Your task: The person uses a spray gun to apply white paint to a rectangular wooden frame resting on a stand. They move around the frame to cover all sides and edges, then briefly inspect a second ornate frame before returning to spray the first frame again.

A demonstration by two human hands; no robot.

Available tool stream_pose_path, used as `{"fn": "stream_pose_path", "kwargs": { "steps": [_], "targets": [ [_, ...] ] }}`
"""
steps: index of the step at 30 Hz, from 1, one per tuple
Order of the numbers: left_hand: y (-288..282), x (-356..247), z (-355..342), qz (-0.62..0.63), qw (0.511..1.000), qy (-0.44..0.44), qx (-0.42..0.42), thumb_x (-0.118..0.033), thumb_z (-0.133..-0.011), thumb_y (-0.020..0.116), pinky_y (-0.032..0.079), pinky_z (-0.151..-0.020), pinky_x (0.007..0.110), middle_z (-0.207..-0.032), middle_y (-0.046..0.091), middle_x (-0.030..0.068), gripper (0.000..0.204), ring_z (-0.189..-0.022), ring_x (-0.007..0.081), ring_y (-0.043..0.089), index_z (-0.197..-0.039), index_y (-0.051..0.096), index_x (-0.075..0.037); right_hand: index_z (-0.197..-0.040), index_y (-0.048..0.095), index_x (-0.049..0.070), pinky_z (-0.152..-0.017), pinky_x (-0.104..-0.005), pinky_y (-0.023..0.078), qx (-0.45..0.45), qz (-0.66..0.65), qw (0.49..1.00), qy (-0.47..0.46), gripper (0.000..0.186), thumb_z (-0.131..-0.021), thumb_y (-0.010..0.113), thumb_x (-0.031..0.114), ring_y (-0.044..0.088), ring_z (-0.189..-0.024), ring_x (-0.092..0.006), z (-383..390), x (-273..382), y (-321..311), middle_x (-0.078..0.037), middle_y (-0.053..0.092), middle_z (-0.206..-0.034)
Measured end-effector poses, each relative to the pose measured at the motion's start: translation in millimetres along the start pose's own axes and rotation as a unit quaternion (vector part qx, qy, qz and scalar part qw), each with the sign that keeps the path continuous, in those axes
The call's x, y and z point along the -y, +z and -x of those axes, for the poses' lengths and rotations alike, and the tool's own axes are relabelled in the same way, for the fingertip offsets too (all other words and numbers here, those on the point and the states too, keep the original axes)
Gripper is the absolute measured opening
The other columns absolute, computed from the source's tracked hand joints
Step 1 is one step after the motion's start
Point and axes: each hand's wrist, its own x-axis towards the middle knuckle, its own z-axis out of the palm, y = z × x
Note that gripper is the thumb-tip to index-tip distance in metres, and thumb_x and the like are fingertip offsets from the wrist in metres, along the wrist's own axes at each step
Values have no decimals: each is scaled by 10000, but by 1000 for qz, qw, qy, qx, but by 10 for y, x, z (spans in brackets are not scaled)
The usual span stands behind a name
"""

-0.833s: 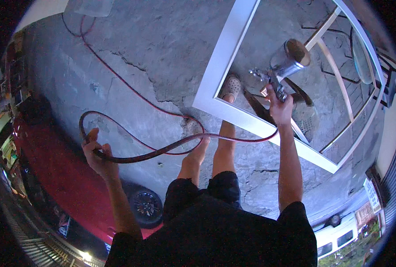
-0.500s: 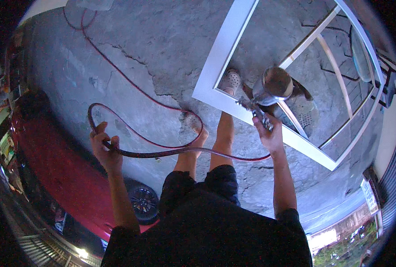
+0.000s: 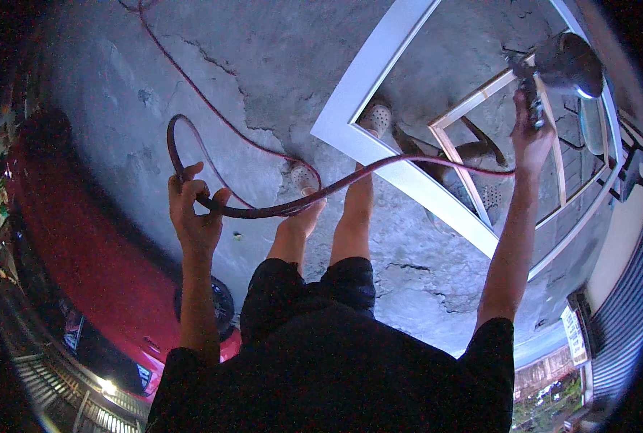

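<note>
In my right hand (image 3: 532, 144) is a metal spray gun (image 3: 525, 81) with a large round cup (image 3: 568, 65). The gun is held over the far right part of a white rectangular frame (image 3: 437, 204), apart from its near corner. A dark red hose (image 3: 278, 210) runs from beside my right wrist across to my left hand (image 3: 197, 209). There my fingers are curled round the hose, which loops up beyond the hand. Any spray coming from the nozzle cannot be made out.
A smaller frame with bare wood edges (image 3: 474, 99) shows inside the white one, with thin dark metal bars behind. My feet in perforated clogs (image 3: 377, 117) stand on cracked concrete (image 3: 263, 79). A red car (image 3: 83, 216) is parked at left. More hose (image 3: 191, 97) trails away on the ground.
My right hand has carried the spray gun far right and away from me, over the frame. My left hand has shifted slightly right, and the hose between them has lifted.
</note>
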Motion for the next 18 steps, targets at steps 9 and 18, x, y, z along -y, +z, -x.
{"fn": "stream_pose_path", "kwargs": {
  "steps": [9, 18],
  "targets": [
    [-19, 98, 30, 31, 999, -5, -38, -194, -761, 855, 481, -682, 358, -1093, 662, 151, 383, -1007, 299, 594, -839, 500, -73, -934, 711, 13, -546, -315, 456, 108, -85, 990, 44, 264, -913, 741, 275, 587, -585, -127, 299, 79, 269, -75, 665, -690],
    [-148, 289, 84, 26, 999, -11, -23, -201, -820, 791, 445, -661, 330, -1174, 662, 153, 312, -878, 236, 544, -892, 511, -85, -941, 697, 0, -617, -330, 468, 249, -104, 962, 45, 222, -901, 733, 216, 602, -668, -164, 1005, 680, 210, -98, 663, -740]
  ]
}}
